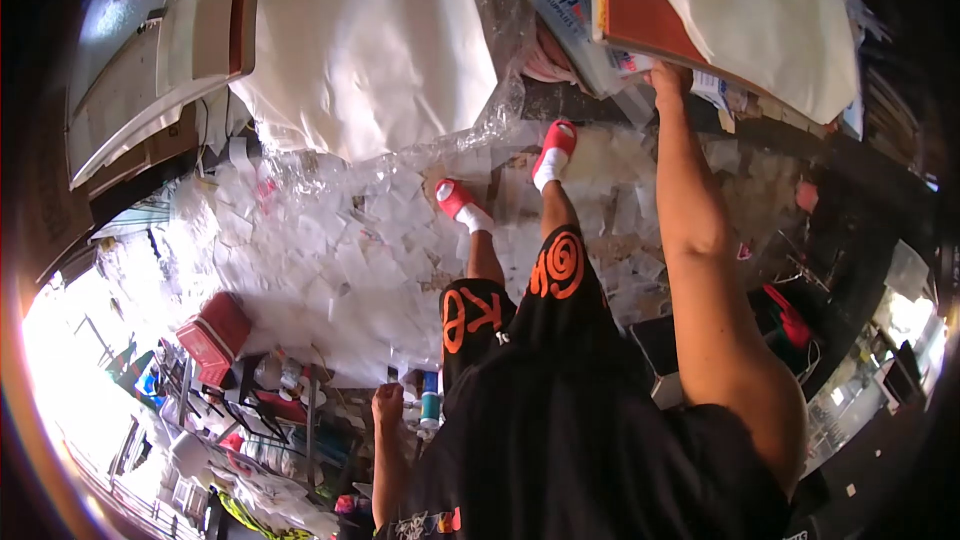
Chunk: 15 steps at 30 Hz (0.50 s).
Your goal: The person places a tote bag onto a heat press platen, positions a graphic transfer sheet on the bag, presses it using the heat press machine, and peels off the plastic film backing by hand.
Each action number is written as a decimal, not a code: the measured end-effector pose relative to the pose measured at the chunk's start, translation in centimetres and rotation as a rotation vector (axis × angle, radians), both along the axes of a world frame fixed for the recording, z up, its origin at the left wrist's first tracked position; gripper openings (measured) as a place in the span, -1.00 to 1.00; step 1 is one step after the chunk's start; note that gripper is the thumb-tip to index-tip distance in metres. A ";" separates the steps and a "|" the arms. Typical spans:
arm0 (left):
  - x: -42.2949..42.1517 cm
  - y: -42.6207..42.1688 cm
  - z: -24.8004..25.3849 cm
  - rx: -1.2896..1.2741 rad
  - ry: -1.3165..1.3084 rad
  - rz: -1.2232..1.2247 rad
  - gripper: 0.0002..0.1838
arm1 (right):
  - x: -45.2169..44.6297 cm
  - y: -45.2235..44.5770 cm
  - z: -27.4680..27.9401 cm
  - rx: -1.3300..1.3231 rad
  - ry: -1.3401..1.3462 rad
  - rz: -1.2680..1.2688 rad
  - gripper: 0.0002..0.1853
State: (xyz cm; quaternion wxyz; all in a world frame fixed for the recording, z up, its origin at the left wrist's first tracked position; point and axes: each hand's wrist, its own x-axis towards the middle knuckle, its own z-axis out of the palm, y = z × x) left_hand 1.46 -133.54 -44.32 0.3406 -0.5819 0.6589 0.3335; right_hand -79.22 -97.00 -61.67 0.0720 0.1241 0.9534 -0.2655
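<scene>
- Right hand [668, 80]: reaches out to the lower edge of the board, fingers bent beside printed packaging; whether it grasps the board or the packaging cannot be told.
- Left hand [388, 405]: low at the person's side, fingers curled inward; whether it is clenched on anything cannot be told.
- Board [640, 0]: reddish brown, tilted in view, at the upper right, its lower edge at the right hand; a white sheet [765, 20] covers much of its face.
- Packaging [560, 0]: white with blue lettering, beside the left edge of the board and reaching toward the right hand.
- Large white cover [370, 40]: smooth and creased, left of the packaging, with clear film [505, 110] along its side.
- Scraps [330, 250]: pale, translucent pieces strewn thickly over the floor around the feet.
- Slides [560, 135]: red, worn over white socks [548, 170], among the scraps.
- Crate [215, 330]: red, tilted, at the left of the scraps.
- Blue-and-white container [430, 400]: just beside the left hand.
</scene>
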 end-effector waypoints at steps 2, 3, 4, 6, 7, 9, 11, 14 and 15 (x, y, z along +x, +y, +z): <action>-0.7 -0.6 -1.1 0.084 -0.032 0.023 -0.69 | 0.6 -0.9 1.4 -0.224 -0.041 -0.188 -0.52; -2.1 -0.8 -1.0 0.080 -0.030 0.020 -0.69 | 0.4 -0.1 0.3 -0.150 0.069 -0.127 -0.52; -4.4 -1.1 -0.7 0.042 0.014 -0.001 -0.71 | 0.2 0.4 -0.3 -0.077 0.179 -0.067 -0.52; -8.9 -1.2 0.4 -0.002 0.060 -0.029 -0.73 | 1.0 0.6 1.0 -0.015 0.217 -0.015 -0.52; -11.1 -1.1 0.9 -0.011 0.151 -0.001 -0.74 | 1.8 0.3 2.3 0.050 0.258 0.041 -0.52; -17.5 -1.0 3.3 0.009 0.270 -0.087 -0.75 | 2.5 0.0 5.3 0.181 0.353 0.145 -0.50; -24.8 0.0 5.7 0.046 0.364 -0.180 -0.72 | 4.9 -1.7 10.5 -0.004 0.332 0.210 -0.50; -37.5 4.0 10.6 0.052 0.722 -0.438 -0.52 | 12.0 -4.9 20.8 -0.399 -0.142 0.301 -0.80; -42.6 5.8 13.0 0.034 0.862 -0.560 -0.44 | 14.6 -5.6 24.5 -0.507 -0.162 0.482 -0.86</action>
